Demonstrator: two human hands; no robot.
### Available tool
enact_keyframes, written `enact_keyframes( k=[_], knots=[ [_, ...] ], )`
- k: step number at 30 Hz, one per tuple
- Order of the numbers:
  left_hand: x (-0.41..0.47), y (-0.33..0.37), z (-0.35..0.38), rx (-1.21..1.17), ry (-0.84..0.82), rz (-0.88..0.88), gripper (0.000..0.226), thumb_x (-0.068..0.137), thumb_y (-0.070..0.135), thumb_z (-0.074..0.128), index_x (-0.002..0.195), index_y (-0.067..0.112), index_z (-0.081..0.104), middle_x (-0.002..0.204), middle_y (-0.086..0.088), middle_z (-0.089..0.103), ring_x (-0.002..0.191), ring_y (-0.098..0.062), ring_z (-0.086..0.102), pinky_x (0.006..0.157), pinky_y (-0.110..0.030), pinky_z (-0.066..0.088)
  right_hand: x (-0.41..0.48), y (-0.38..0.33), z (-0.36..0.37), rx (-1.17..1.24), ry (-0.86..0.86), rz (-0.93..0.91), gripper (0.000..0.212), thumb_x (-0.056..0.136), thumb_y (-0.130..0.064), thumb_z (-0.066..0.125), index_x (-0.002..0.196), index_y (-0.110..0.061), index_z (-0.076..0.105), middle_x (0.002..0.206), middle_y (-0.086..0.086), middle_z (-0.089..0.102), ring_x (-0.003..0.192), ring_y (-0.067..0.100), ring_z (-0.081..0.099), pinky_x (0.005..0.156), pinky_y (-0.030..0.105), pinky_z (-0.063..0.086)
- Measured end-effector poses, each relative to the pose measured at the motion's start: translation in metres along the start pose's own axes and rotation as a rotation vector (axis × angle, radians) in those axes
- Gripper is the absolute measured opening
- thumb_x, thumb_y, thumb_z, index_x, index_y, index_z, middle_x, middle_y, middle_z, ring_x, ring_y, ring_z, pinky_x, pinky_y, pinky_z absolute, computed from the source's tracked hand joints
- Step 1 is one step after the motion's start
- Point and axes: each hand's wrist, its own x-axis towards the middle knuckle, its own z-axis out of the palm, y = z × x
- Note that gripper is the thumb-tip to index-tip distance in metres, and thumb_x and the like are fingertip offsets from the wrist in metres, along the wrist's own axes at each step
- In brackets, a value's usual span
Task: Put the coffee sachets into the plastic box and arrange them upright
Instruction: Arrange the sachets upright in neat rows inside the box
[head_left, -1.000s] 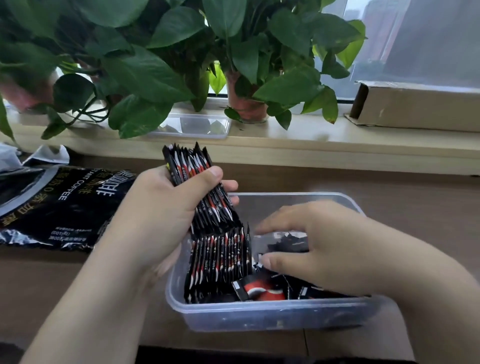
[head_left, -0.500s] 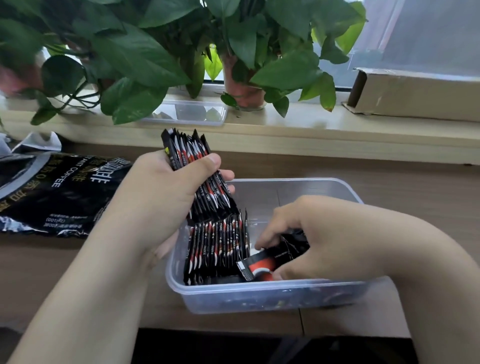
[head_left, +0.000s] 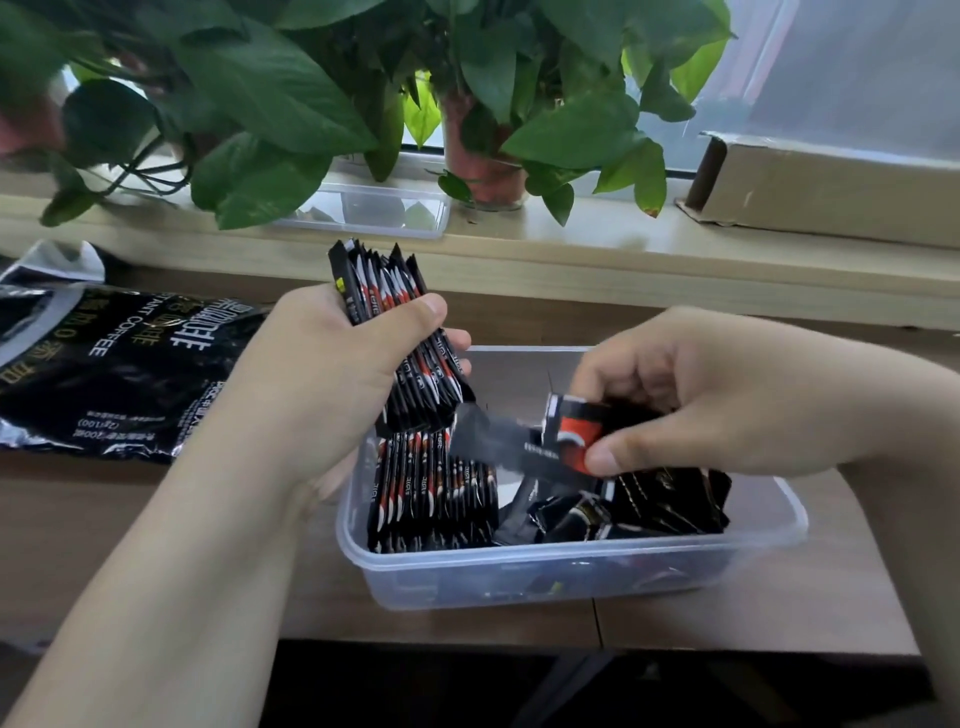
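Note:
A clear plastic box (head_left: 545, 577) stands on the wooden table in front of me. At its left end a row of black-and-red coffee sachets (head_left: 431, 493) stands upright. Loose sachets (head_left: 649, 509) lie flat in the right half. My left hand (head_left: 332, 374) is shut on a thick stack of sachets (head_left: 395, 322), held tilted above the box's left end. Over the middle of the box, my right hand (head_left: 691, 395) pinches a few sachets (head_left: 561, 441) lifted out of the loose pile.
A big black instant-coffee bag (head_left: 104, 374) lies on the table to the left. On the windowsill behind are potted plants (head_left: 483, 166), a clear plastic lid (head_left: 374, 213) and a cardboard box (head_left: 831, 192). The table's front edge is just below the plastic box.
My right hand has risen out of the box with a few sachets pinched in it. The left hand still holds its stack above the box's left end.

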Motion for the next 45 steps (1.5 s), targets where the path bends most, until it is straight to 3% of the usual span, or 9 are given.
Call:
enact_keyframes(
  k=[4,9,17,21,25,28,32,41,45],
  knots=[
    [0.0,0.0,-0.001,0.01,0.011,0.008,0.018,0.094,0.021,0.069,0.078,0.014,0.075,0.082,-0.008,0.08,0.081,-0.028,0.078,0.083,-0.055,0.06,0.001,0.008,-0.007,0.131,0.126,0.035,0.007,0.085,-0.005,0.074,0.09,-0.011,0.072,0.085,0.011,0.077,0.072,0.02,0.068,0.069,0.03,0.055],
    [-0.001,0.0,0.0,-0.058,0.014,-0.018,0.012,0.096,0.017,0.066,0.097,0.005,0.066,0.089,-0.017,0.08,0.087,-0.037,0.078,0.079,-0.058,0.061,0.001,0.01,-0.012,0.24,0.36,0.093,0.009,0.082,-0.004,0.074,0.09,-0.004,0.07,0.091,0.026,0.074,0.073,0.026,0.065,0.066,0.033,0.054],
    [-0.001,0.001,0.002,-0.087,0.024,-0.017,0.011,0.096,0.016,0.065,0.094,0.006,0.066,0.087,-0.018,0.079,0.085,-0.036,0.078,0.078,-0.057,0.062,0.002,0.004,-0.012,0.269,0.649,0.197,0.01,0.083,-0.006,0.076,0.093,-0.006,0.073,0.085,0.017,0.078,0.075,0.034,0.074,0.08,0.051,0.06],
    [-0.001,0.002,0.004,-0.085,0.025,-0.015,0.01,0.096,0.015,0.065,0.093,0.006,0.065,0.085,-0.016,0.08,0.082,-0.034,0.078,0.074,-0.055,0.063,-0.007,-0.008,-0.021,0.153,0.786,0.301,0.007,0.079,-0.009,0.078,0.085,-0.01,0.075,0.076,0.012,0.078,0.066,0.029,0.075,0.067,0.042,0.061],
    [-0.002,0.002,0.004,-0.075,0.02,-0.016,0.01,0.096,0.016,0.065,0.094,0.006,0.065,0.086,-0.017,0.08,0.083,-0.034,0.078,0.074,-0.055,0.063,-0.004,-0.022,-0.021,-0.148,0.614,0.433,0.011,0.071,-0.017,0.073,0.076,-0.008,0.072,0.071,0.016,0.074,0.061,0.034,0.069,0.061,0.041,0.058],
    [-0.002,0.002,0.004,-0.06,0.018,-0.015,0.01,0.096,0.016,0.065,0.095,0.006,0.065,0.086,-0.016,0.08,0.083,-0.033,0.079,0.074,-0.055,0.063,0.006,-0.028,-0.01,-0.429,0.339,0.572,0.024,0.073,-0.031,0.071,0.075,-0.007,0.07,0.065,0.01,0.066,0.059,0.025,0.055,0.054,0.026,0.044],
    [-0.002,0.002,0.004,-0.041,0.016,-0.011,0.012,0.096,0.017,0.066,0.096,0.005,0.066,0.087,-0.016,0.08,0.084,-0.032,0.079,0.076,-0.056,0.062,0.02,-0.02,0.003,-0.652,0.145,0.65,0.04,0.082,-0.039,0.07,0.061,-0.012,0.049,0.058,0.002,0.048,0.052,0.02,0.046,0.047,0.024,0.036],
    [-0.002,0.004,0.003,-0.048,0.004,-0.017,0.014,0.095,0.017,0.066,0.099,0.003,0.065,0.087,-0.016,0.08,0.083,-0.032,0.079,0.076,-0.057,0.062,0.024,-0.005,0.007,-0.62,0.109,0.687,0.048,0.081,-0.055,0.067,0.062,-0.013,0.055,0.055,0.002,0.059,0.053,0.02,0.055,0.048,0.024,0.037],
    [-0.002,0.003,0.004,-0.049,0.008,-0.015,0.013,0.095,0.017,0.066,0.097,0.004,0.066,0.087,-0.016,0.08,0.083,-0.033,0.078,0.075,-0.056,0.063,0.016,-0.006,0.007,-0.535,0.177,0.665,0.059,0.075,-0.07,0.066,0.094,-0.014,0.072,0.063,0.002,0.075,0.072,0.018,0.071,0.071,0.026,0.055]
  ],
)
